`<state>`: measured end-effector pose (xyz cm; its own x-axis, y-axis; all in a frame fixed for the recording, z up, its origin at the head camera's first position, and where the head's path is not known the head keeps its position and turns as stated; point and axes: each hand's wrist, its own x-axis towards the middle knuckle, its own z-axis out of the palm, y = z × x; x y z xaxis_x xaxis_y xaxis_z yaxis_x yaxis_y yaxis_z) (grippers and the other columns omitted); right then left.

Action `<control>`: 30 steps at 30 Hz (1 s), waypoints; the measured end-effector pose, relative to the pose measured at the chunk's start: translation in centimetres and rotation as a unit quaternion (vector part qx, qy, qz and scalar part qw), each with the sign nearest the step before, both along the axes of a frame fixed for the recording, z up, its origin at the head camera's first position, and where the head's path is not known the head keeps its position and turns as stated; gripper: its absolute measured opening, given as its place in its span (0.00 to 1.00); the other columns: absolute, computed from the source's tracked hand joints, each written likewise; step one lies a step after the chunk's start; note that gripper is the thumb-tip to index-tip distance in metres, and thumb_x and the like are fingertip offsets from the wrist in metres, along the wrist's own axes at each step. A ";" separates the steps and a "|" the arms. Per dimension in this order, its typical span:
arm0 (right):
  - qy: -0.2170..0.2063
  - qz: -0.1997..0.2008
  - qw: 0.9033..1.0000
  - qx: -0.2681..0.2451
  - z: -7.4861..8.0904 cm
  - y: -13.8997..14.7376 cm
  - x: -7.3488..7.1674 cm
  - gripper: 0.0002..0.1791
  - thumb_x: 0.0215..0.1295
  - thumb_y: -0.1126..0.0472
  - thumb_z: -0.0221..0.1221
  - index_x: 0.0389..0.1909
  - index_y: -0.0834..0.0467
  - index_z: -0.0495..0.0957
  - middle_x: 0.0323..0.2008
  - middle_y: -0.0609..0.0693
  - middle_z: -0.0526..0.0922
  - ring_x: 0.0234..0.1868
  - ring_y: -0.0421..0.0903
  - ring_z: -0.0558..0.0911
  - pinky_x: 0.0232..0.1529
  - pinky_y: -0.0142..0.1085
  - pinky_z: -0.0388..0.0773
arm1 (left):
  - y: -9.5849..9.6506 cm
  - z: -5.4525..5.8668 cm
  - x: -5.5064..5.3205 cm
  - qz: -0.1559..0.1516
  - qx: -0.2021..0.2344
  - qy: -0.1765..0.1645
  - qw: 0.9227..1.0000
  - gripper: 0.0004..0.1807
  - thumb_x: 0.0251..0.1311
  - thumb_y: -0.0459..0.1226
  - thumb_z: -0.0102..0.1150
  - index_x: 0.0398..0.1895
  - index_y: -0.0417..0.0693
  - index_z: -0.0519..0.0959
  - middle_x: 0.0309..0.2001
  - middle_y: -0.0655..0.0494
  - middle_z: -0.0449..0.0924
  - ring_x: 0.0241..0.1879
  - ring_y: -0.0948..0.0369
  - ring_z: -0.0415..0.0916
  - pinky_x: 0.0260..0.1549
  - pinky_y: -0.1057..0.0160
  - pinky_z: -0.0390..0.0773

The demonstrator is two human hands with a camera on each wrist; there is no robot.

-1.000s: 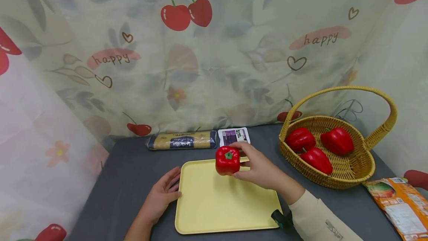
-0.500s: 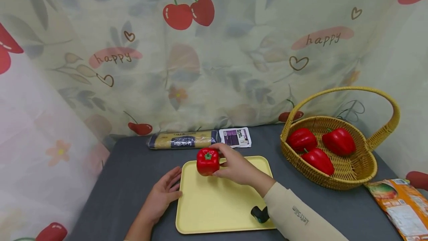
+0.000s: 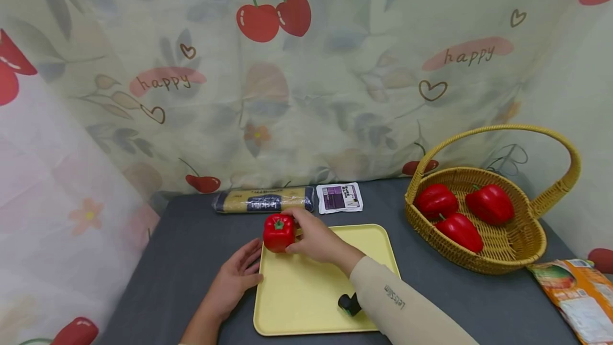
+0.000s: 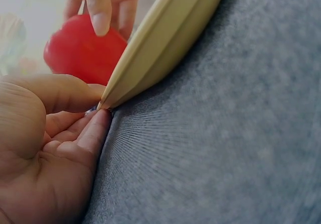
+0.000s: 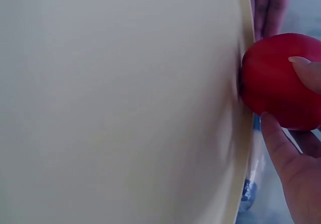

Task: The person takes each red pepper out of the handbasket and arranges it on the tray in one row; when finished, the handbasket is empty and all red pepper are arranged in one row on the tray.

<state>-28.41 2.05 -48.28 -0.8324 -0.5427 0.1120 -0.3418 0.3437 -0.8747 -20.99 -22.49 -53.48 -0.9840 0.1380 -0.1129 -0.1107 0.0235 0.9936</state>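
A red bell pepper [image 3: 279,233] with a green stem is held by my right hand [image 3: 313,238] at the upper left corner of the yellow tray [image 3: 311,302]. Its thumb and fingers are around the pepper's side; whether the pepper touches the tray, I cannot tell. At the tray's left edge, my left hand [image 3: 234,276] pinches the rim. In the left wrist view, its thumb lies at the top of the rim and its fingers [image 4: 90,133] below. The right wrist view shows the pepper [image 5: 281,83] by the tray's rim, with left-hand fingers beyond it.
A wicker basket [image 3: 498,268] with a tall handle stands right, holding three red bell peppers. Behind the tray lie a spaghetti pack [image 3: 263,201] and a white-and-purple packet [image 3: 339,197]. An orange bag [image 3: 574,292] lies at the front right on the grey tabletop [image 3: 177,260].
My right hand has carried the bell pepper leftward across the tray, from near its back middle to its upper left corner. The left hand has stayed at the rim.
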 end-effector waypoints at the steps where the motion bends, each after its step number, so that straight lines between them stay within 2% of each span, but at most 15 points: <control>1: -0.001 -0.003 1.000 0.003 -0.2 -0.3 -0.1 0.44 0.61 0.73 0.77 0.77 0.61 0.69 0.69 0.55 0.75 0.61 0.53 0.81 0.57 0.42 0.86 | 0.0 0.0 0.0 -0.001 0.002 -0.001 1.000 0.46 0.62 0.15 0.63 0.85 0.32 0.58 0.82 0.35 0.59 0.80 0.41 0.59 0.69 0.53 0.75; 8: -0.009 -0.018 1.000 0.005 -0.5 -1.5 -0.5 0.44 0.62 0.72 0.77 0.77 0.57 0.70 0.69 0.52 0.76 0.63 0.51 0.80 0.63 0.44 0.82 | 0.0 -0.1 0.0 -0.009 0.015 0.006 1.000 0.46 0.62 0.16 0.63 0.85 0.33 0.59 0.82 0.36 0.59 0.80 0.41 0.59 0.69 0.55 0.74; 15: 0.002 -0.018 1.000 0.008 -0.6 -1.8 -0.6 0.44 0.62 0.72 0.77 0.77 0.59 0.69 0.70 0.55 0.75 0.64 0.53 0.80 0.64 0.46 0.82 | 0.0 0.0 0.1 -0.007 0.015 0.010 1.000 0.46 0.62 0.15 0.62 0.84 0.33 0.59 0.82 0.36 0.59 0.80 0.41 0.59 0.69 0.56 0.75; 21: 0.013 -0.009 1.000 0.021 -0.7 -1.8 -0.4 0.50 0.60 0.68 0.80 0.80 0.58 0.65 0.74 0.56 0.71 0.68 0.54 0.76 0.68 0.48 0.78 | 0.0 0.2 0.3 -0.007 0.007 0.008 1.000 0.46 0.63 0.15 0.62 0.84 0.32 0.58 0.82 0.34 0.59 0.80 0.40 0.59 0.69 0.54 0.75; 26: 0.018 -0.006 0.999 0.027 -0.5 -1.7 -0.2 0.50 0.61 0.65 0.80 0.82 0.58 0.64 0.76 0.58 0.67 0.71 0.56 0.74 0.73 0.53 0.72 | 0.1 0.1 0.3 -0.004 0.005 0.007 1.000 0.46 0.62 0.15 0.62 0.84 0.32 0.58 0.82 0.33 0.59 0.80 0.40 0.59 0.69 0.53 0.74; 30: 0.009 -0.012 1.000 0.022 -0.4 -1.1 -0.1 0.50 0.63 0.63 0.79 0.83 0.57 0.63 0.77 0.58 0.67 0.70 0.59 0.76 0.71 0.55 0.75 | 0.0 0.0 0.2 -0.001 0.002 0.004 1.000 0.46 0.62 0.15 0.62 0.84 0.32 0.59 0.82 0.33 0.59 0.79 0.39 0.59 0.69 0.53 0.75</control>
